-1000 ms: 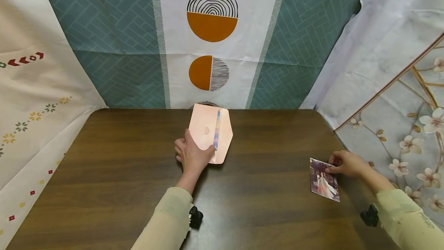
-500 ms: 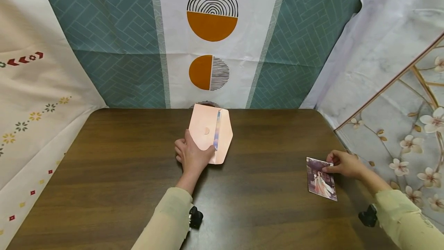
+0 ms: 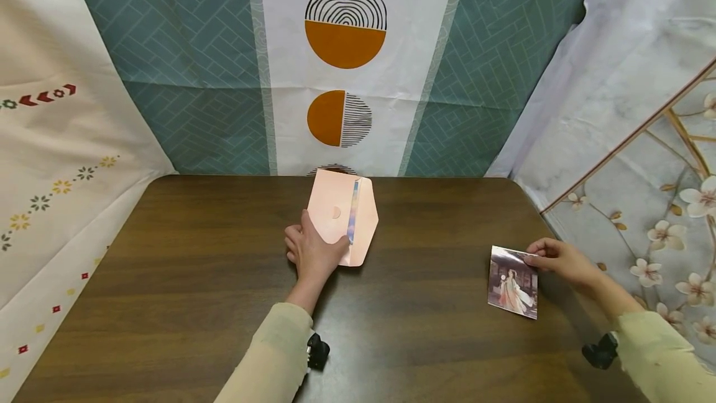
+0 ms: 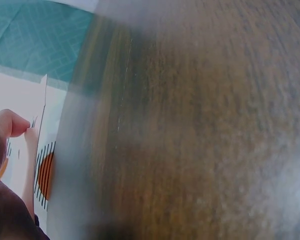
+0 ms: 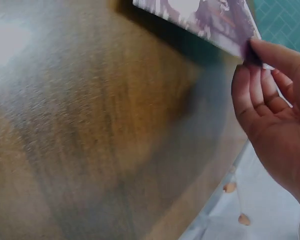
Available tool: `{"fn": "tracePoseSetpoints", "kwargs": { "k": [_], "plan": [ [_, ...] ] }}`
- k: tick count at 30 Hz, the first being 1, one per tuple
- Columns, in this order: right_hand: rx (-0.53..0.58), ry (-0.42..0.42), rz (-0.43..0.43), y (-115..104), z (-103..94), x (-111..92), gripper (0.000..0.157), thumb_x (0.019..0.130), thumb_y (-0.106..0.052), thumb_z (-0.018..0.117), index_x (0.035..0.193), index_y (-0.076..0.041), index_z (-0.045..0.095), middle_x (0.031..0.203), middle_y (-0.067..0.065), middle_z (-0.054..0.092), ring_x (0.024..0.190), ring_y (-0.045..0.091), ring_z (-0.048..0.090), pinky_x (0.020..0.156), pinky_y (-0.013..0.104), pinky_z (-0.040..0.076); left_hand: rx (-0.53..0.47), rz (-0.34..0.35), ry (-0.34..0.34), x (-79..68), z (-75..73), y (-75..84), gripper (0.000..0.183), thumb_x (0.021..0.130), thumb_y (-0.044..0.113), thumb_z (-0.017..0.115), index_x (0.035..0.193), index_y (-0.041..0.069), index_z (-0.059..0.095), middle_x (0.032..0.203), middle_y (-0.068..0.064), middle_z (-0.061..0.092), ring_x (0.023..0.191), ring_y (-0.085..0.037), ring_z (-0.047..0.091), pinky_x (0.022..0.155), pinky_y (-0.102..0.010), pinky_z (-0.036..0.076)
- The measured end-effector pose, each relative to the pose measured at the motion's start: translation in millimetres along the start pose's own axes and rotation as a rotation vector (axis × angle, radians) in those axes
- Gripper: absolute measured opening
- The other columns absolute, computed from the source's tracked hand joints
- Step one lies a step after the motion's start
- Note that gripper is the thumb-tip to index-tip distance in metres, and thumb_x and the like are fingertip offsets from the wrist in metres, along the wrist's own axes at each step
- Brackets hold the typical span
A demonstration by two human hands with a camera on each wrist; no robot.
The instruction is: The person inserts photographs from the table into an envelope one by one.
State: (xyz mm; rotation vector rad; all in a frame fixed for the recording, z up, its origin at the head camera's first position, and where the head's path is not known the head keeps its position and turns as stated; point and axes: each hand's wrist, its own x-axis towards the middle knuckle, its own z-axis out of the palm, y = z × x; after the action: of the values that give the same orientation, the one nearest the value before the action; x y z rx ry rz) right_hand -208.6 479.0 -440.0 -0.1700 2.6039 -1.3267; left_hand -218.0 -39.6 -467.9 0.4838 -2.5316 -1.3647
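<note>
A pale pink envelope [image 3: 326,198], its flap unfolded to the right, is held near the far middle of the table. A strip of a colourful card [image 3: 353,210] shows at its mouth. My left hand [image 3: 314,254] grips the envelope's near end, thumb at the opening and fingers on the left side. Far to the right, my right hand [image 3: 565,263] pinches a printed picture card [image 3: 512,285] by its upper right corner. A figure in a long gown is printed on the card. In the right wrist view the card [image 5: 205,20] stands off the tabletop.
The brown wooden table [image 3: 224,310] carries the work. A teal and white patterned cloth [image 3: 207,79] hangs behind its far edge. Floral cloth [image 3: 632,160] borders the right side, cream cloth [image 3: 73,191] the left.
My right hand has shifted the picture card slightly left and tilted it up to face me more squarely. The left hand keeps its hold on the envelope.
</note>
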Motion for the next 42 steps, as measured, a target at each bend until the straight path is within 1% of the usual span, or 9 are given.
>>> {"fn": "tracePoseSetpoints", "kwargs": {
  "k": [2,5,8,10,14,22,31,37,42],
  "plan": [
    [0.097,-0.015,0.006,-3,-2.6,2,0.007,0.104,-0.001,0.063,0.111,0.001,0.066,0.09,-0.009,0.069,0.082,0.006,0.064,0.074,0.024,0.054,0.0,-0.001,0.001,-0.3,-0.2,0.1,0.109,0.073,0.034,0.091,0.162,0.007,0.034,0.135,-0.028,0.036,0.128,-0.047,0.034,0.103,-0.064,0.03],
    [0.263,-0.028,-0.001,-8,-3.8,7,0.016,0.106,0.002,0.06,0.109,-0.009,0.071,0.095,-0.009,0.072,0.088,0.005,0.066,0.079,0.022,0.055,0.001,0.006,0.006,-0.8,-0.2,0.2,0.108,0.072,0.033,0.09,0.161,0.007,0.035,0.133,-0.028,0.037,0.126,-0.046,0.035,0.101,-0.063,0.031],
    [0.351,-0.036,-0.006,-18,-2.1,14,0.02,0.106,0.002,0.059,0.108,-0.013,0.072,0.097,-0.007,0.073,0.091,0.006,0.068,0.082,0.021,0.055,-0.005,0.009,0.005,-1.9,-0.1,0.7,0.108,0.072,0.033,0.09,0.161,0.007,0.035,0.132,-0.027,0.037,0.126,-0.045,0.035,0.1,-0.063,0.031],
    [0.348,-0.037,0.001,-26,-0.1,19,0.016,0.107,-0.001,0.06,0.11,-0.013,0.071,0.098,-0.006,0.073,0.092,0.007,0.068,0.083,0.022,0.056,-0.005,0.009,0.004,-3.1,-0.2,1.0,0.108,0.072,0.033,0.089,0.162,0.007,0.036,0.132,-0.027,0.038,0.126,-0.046,0.035,0.1,-0.062,0.032],
    [0.285,-0.045,0.037,-47,7.6,34,0.008,0.108,-0.009,0.063,0.115,-0.01,0.067,0.1,-0.006,0.073,0.095,0.007,0.068,0.086,0.023,0.056,-0.005,0.006,0.004,-5.1,0.4,0.9,0.108,0.072,0.033,0.09,0.162,0.006,0.036,0.134,-0.028,0.038,0.127,-0.046,0.035,0.102,-0.063,0.032],
    [0.362,-0.077,0.009,-74,31.8,66,0.009,0.106,-0.006,0.065,0.115,-0.007,0.067,0.101,-0.003,0.074,0.097,0.01,0.07,0.09,0.025,0.057,-0.013,0.009,0.01,-7.8,3.2,1.1,0.107,0.071,0.032,0.089,0.161,0.005,0.037,0.132,-0.028,0.038,0.125,-0.046,0.036,0.102,-0.064,0.032],
    [0.396,-0.114,-0.019,-103,65.0,100,0.009,0.106,-0.008,0.066,0.114,-0.006,0.067,0.102,-0.003,0.072,0.098,0.011,0.068,0.093,0.027,0.056,-0.009,0.003,0.002,-10.1,2.2,3.8,0.109,0.072,0.033,0.09,0.162,0.006,0.036,0.133,-0.027,0.038,0.127,-0.045,0.036,0.103,-0.064,0.031],
    [0.383,-0.123,-0.031,-123,88.0,122,0.009,0.104,-0.009,0.069,0.113,-0.008,0.068,0.101,-0.002,0.074,0.098,0.012,0.07,0.094,0.031,0.056,-0.011,0.003,0.001,-10.9,0.4,5.1,0.109,0.072,0.034,0.09,0.162,0.005,0.036,0.133,-0.027,0.038,0.127,-0.046,0.036,0.104,-0.064,0.031],
    [0.378,-0.13,-0.038,-138,105.7,139,0.014,0.104,-0.008,0.07,0.116,-0.004,0.066,0.102,0.0,0.072,0.098,0.014,0.07,0.094,0.029,0.057,-0.009,0.002,0.005,-12.2,-0.6,5.3,0.109,0.071,0.034,0.091,0.162,0.006,0.037,0.133,-0.027,0.039,0.128,-0.045,0.036,0.104,-0.064,0.032]
  ]
}}
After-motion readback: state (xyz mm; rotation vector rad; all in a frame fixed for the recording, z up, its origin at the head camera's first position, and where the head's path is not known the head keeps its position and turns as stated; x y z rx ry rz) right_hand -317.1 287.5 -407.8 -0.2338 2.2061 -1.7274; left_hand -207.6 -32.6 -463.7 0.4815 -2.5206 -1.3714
